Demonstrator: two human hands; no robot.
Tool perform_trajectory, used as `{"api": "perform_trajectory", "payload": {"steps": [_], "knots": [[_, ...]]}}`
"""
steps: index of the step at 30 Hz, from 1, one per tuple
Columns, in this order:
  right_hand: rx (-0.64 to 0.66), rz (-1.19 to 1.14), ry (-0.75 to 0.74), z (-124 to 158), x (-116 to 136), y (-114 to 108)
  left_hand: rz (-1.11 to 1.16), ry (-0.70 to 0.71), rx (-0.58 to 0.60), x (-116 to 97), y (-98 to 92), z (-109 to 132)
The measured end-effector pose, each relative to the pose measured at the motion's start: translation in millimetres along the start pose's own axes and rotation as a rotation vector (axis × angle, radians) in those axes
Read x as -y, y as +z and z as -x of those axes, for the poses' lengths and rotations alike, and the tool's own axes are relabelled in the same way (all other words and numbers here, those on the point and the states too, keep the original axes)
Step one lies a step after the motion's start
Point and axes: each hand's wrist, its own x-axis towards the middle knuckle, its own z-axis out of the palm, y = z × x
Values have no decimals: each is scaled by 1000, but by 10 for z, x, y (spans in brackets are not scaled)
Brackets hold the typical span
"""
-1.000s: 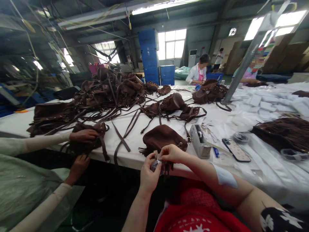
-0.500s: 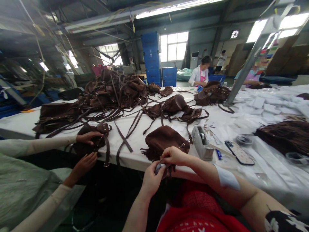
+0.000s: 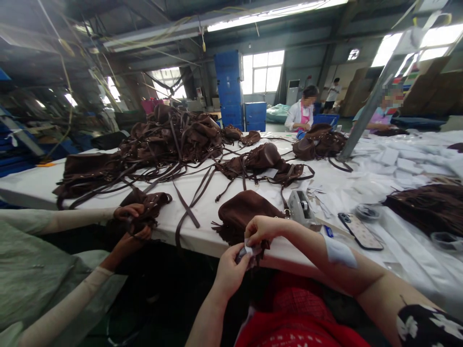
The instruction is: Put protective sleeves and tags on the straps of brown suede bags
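At the table's front edge my left hand [image 3: 230, 268] is closed, thumb and fingers pinching a small grey-white wrapping piece [image 3: 249, 249]. Thumb and fingertips of my right hand [image 3: 261, 228] are pressed together on the upper end of that same piece. What it wraps, if anything, is hidden by my fingers. Right behind my hands a dark brown bag [image 3: 246, 207] lies on the white table, its fringe hanging on the left side. Brown strands dangle just below my right hand. To the right of the bag stands a grey tape dispenser [image 3: 302, 208].
A co-worker's hands [image 3: 132, 212] handle another brown bag [image 3: 154, 205] at left. Brown bags with straps form a large pile [image 3: 170, 135] behind. A phone [image 3: 360, 231], a tape roll [image 3: 367, 212] and a fringed brown heap [image 3: 427, 207] lie right. A metal post [image 3: 365, 115] rises at back right.
My right hand has lifted slightly, and more of the white piece shows between my hands. The co-worker's hands have raised and turned their bag.
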Motion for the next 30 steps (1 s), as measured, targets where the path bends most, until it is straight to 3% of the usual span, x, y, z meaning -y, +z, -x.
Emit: {"api": "perform_trajectory", "payload": {"steps": [3, 6, 9, 14, 17, 21, 24, 27, 30], "knots": [[-104, 209, -55, 25, 81, 60, 44, -25, -26, 19, 5, -15], [-265, 584, -222, 123, 161, 232, 120, -105, -111, 80, 4, -46], [-322, 832, -382, 267, 138, 465, 207, -186, -228, 144, -6, -72], [-457, 862, -398, 402, -112, 774, 541, -286, -240, 148, 11, -93], [-515, 796, -371, 426, -166, 832, 561, -283, -246, 124, 46, -106], [-666, 621, -428, 523, -130, 718, 557, -321, -279, 100, 68, -115], [-972, 477, -418, 695, -226, 472, 575, -392, -317, 89, 60, -102], [-1281, 372, -245, 963, -495, 131, 589, -447, -321, 107, 45, -90], [-1466, 319, 71, 1268, -837, -183, 574, -464, -310, 179, 18, -104]]}}
